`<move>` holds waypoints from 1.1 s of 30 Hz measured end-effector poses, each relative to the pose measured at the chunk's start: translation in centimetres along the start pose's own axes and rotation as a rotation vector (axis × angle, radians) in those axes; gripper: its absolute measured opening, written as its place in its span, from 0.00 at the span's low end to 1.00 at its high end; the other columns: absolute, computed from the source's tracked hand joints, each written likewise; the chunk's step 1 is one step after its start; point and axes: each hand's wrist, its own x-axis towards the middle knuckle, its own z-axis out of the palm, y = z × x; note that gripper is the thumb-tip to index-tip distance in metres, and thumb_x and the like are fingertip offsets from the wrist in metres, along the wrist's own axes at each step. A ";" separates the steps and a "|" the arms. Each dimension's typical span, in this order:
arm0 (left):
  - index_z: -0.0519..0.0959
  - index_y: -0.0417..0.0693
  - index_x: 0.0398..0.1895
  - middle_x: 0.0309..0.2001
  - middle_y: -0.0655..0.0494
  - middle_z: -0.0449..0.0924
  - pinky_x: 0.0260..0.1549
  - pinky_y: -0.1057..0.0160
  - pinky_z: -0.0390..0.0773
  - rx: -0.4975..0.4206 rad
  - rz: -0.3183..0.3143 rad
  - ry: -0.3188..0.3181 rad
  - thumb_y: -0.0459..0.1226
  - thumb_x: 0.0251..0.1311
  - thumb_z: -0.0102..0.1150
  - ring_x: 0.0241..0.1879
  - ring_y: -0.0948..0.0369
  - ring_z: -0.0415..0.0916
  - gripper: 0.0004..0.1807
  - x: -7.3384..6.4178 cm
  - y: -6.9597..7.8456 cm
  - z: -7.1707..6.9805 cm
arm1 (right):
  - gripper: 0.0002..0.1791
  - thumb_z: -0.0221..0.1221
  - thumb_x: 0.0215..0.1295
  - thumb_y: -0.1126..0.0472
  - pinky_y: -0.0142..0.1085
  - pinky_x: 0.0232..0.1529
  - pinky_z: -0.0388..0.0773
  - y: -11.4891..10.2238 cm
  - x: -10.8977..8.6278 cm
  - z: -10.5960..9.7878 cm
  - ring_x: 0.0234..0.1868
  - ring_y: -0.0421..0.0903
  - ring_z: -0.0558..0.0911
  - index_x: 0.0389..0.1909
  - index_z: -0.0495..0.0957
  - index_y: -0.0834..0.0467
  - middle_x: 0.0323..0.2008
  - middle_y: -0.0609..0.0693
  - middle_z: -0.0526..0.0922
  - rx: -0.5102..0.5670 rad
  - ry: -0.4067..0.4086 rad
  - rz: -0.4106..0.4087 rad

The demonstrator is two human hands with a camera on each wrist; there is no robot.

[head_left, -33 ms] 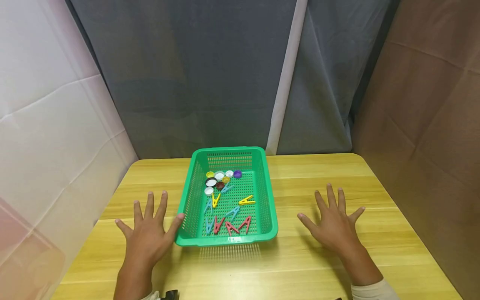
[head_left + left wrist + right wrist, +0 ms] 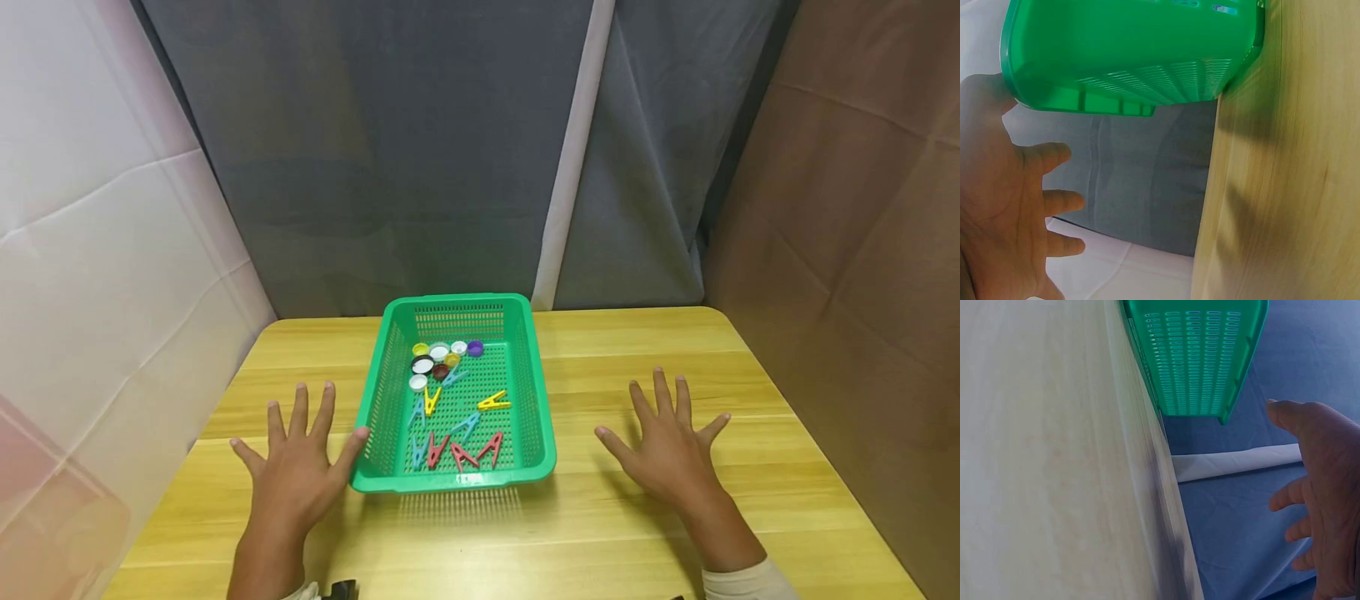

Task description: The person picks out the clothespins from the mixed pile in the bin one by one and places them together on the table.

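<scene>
While fingers (image 2: pixel 299 410) are splayed, left hand (image 2: pixel 294 475) beside basket (image 2: pixel 453 482) of clothespins (image 2: pixel 492 403), right hand (image 2: pixel 669 454) apart.

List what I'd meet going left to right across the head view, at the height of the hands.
Pale cloth, left hand, basket, right hand, brown cloth.

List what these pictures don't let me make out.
Caps and clothespins: any markings too small in the head view; largely hidden in both wrist views by the basket.
Table: near edge cut off by the head view's bottom edge.
Black object by the left sleeve: also cut off there.
</scene>
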 end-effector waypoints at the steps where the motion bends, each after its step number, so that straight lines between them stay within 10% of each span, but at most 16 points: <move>1: 0.42 0.56 0.92 0.89 0.32 0.37 0.63 0.06 0.23 -0.001 0.001 -0.001 0.71 0.79 0.36 0.83 0.18 0.33 0.50 0.0 0.0 0.0 | 0.55 0.52 0.72 0.20 0.94 0.61 0.24 0.0 0.0 0.0 0.87 0.77 0.41 0.85 0.63 0.57 0.89 0.66 0.44 -0.001 0.000 0.000; 16: 0.42 0.55 0.92 0.89 0.31 0.37 0.62 0.05 0.26 -0.053 0.032 -0.010 0.69 0.80 0.38 0.83 0.19 0.35 0.49 0.1 0.2 -0.2 | 0.55 0.53 0.74 0.22 0.91 0.68 0.40 -1.1 0.0 -0.5 0.87 0.74 0.51 0.87 0.59 0.55 0.90 0.63 0.43 0.032 0.014 -0.028; 21: 0.35 0.59 0.92 0.90 0.35 0.35 0.66 0.07 0.32 -0.267 0.089 -0.105 0.62 0.84 0.43 0.84 0.22 0.39 0.47 0.0 0.1 -0.2 | 0.52 0.52 0.77 0.25 0.79 0.63 0.71 -2.1 0.1 -1.2 0.74 0.76 0.74 0.88 0.57 0.55 0.89 0.64 0.49 0.103 0.000 -0.056; 26: 0.32 0.55 0.92 0.90 0.34 0.33 0.72 0.13 0.43 -0.548 0.209 -0.206 0.50 0.83 0.54 0.86 0.24 0.35 0.50 -0.1 0.1 0.2 | 0.49 0.55 0.79 0.28 0.72 0.57 0.80 -3.0 0.6 -1.8 0.66 0.71 0.83 0.87 0.58 0.55 0.87 0.64 0.54 0.172 -0.005 -0.102; 33: 0.33 0.54 0.92 0.89 0.30 0.30 0.69 0.13 0.52 -0.587 0.264 -0.142 0.46 0.77 0.64 0.84 0.20 0.37 0.57 0.2 0.4 1.0 | 0.44 0.64 0.79 0.43 0.57 0.54 0.86 -5.4 3.3 -3.0 0.53 0.55 0.89 0.86 0.59 0.58 0.85 0.64 0.59 0.419 -0.027 -0.184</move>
